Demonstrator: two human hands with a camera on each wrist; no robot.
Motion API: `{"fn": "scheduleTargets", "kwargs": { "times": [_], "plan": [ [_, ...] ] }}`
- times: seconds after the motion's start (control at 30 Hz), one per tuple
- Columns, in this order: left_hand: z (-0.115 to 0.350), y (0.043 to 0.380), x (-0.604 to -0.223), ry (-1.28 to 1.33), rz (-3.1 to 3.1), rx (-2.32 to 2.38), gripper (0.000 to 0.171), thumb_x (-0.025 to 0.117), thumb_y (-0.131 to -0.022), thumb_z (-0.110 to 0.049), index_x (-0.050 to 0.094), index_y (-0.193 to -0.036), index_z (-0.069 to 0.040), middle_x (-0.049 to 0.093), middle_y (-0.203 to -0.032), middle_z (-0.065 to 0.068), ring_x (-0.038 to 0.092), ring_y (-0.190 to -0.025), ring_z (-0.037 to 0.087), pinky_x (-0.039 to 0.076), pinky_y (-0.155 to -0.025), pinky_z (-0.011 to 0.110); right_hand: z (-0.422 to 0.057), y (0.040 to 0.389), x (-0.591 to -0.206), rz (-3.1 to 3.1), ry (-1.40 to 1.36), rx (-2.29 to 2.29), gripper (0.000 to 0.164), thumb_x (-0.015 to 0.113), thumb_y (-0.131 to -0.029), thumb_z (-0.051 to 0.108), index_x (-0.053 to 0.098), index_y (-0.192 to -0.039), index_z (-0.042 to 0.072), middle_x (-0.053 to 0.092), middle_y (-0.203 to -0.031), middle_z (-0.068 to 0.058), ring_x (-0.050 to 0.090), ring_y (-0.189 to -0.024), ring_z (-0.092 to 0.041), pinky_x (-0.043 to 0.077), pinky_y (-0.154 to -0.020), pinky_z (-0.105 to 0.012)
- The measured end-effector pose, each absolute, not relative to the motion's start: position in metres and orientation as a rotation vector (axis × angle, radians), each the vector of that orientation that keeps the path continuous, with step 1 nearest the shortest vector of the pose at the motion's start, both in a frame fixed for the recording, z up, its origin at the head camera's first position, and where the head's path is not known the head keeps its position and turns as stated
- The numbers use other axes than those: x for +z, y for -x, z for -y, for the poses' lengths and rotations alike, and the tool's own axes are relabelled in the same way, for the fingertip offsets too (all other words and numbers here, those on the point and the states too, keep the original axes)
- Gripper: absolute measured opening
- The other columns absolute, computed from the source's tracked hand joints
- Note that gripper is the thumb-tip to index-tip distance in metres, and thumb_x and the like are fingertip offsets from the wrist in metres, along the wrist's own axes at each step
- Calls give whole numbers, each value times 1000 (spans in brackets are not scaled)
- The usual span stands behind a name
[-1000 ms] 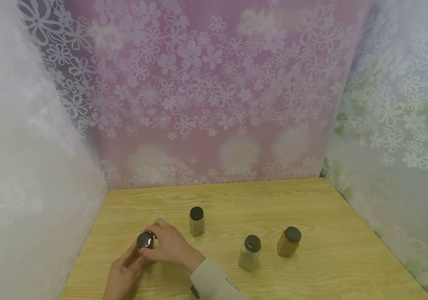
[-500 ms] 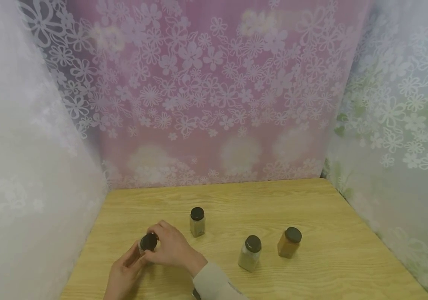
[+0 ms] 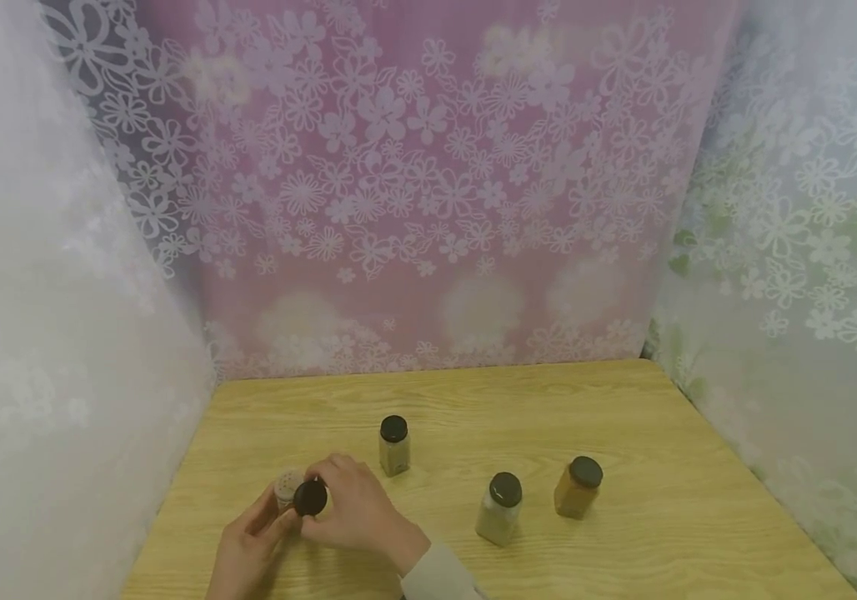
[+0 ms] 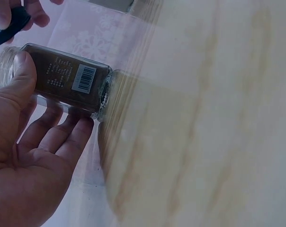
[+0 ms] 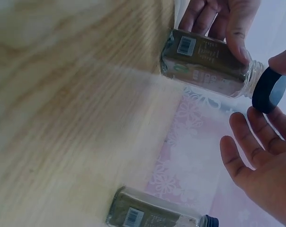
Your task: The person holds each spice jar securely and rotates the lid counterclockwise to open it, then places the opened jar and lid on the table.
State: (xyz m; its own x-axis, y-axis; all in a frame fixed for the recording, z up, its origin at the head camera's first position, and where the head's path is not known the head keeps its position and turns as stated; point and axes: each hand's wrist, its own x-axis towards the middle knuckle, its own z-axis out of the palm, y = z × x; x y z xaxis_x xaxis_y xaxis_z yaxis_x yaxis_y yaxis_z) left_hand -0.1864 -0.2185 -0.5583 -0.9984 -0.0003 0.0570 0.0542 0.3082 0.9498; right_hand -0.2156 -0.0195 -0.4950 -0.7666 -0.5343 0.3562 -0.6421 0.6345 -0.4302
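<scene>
At the table's left side my left hand [image 3: 244, 542] grips a square glass spice jar [image 4: 69, 78] with brown contents and a barcode label. The jar's pale top [image 3: 288, 486] with small holes is uncovered. Beside it, my right hand [image 3: 361, 508] pinches a round black lid [image 3: 311, 498] between thumb and fingers. In the left wrist view the lid is apart from the jar's threaded neck. The right wrist view shows the lid [image 5: 270, 90] tilted near the neck. The jar's base seems to stand on the table; the left fingers partly cover its body.
Behind the hands stands a capped spice jar [image 3: 394, 454]. To the right are a larger pale-filled jar [image 3: 499, 517] and an orange-brown one [image 3: 576, 493], both with black lids. Floral curtains [image 3: 428, 208] border the wooden table [image 3: 623, 417] at the back and sides.
The black lid has come off the jar and moved right with my right hand, baring the holed top. My left hand has stayed in place on the jar.
</scene>
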Motion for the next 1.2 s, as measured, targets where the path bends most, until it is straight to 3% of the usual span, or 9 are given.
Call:
{"fn": "scheduleTargets", "kwargs": {
  "times": [0.33, 0.73, 0.93, 1.2],
  "plan": [
    [220, 188, -562, 0, 2521, -1812, 72, 69, -93, -37, 38, -152, -10, 47, -148, 15, 51, -132, 34, 44, -105, 43, 11, 200, -503, 2638, -1147, 922, 42, 76, -79, 26, 59, -117, 21, 59, -108, 14, 54, -99, 1, 43, -87, -14],
    [220, 188, -558, -11, 2577, -1785, 77, 67, -94, -41, 33, -153, -5, 41, -151, 17, 45, -134, 39, 41, -104, 50, -4, 185, -519, 2780, -1184, 939, 43, 73, -85, 31, 60, -124, 19, 61, -119, 17, 55, -110, 2, 48, -95, -23],
    [220, 188, -558, -32, 2557, -1812, 76, 68, -93, -40, 35, -153, -9, 42, -151, 16, 47, -134, 37, 41, -106, 47, -6, 180, -523, 2833, -1179, 900, 42, 73, -84, 31, 61, -123, 20, 62, -115, 19, 55, -101, 2, 48, -94, -27],
    [218, 187, -556, -39, 2565, -1825, 76, 67, -93, -41, 34, -154, -9, 41, -152, 15, 45, -136, 37, 40, -106, 47, -8, 179, -524, 2934, -1177, 830, 40, 75, -83, 38, 63, -120, 26, 60, -105, 23, 49, -89, 5, 44, -80, -19]
  ]
}}
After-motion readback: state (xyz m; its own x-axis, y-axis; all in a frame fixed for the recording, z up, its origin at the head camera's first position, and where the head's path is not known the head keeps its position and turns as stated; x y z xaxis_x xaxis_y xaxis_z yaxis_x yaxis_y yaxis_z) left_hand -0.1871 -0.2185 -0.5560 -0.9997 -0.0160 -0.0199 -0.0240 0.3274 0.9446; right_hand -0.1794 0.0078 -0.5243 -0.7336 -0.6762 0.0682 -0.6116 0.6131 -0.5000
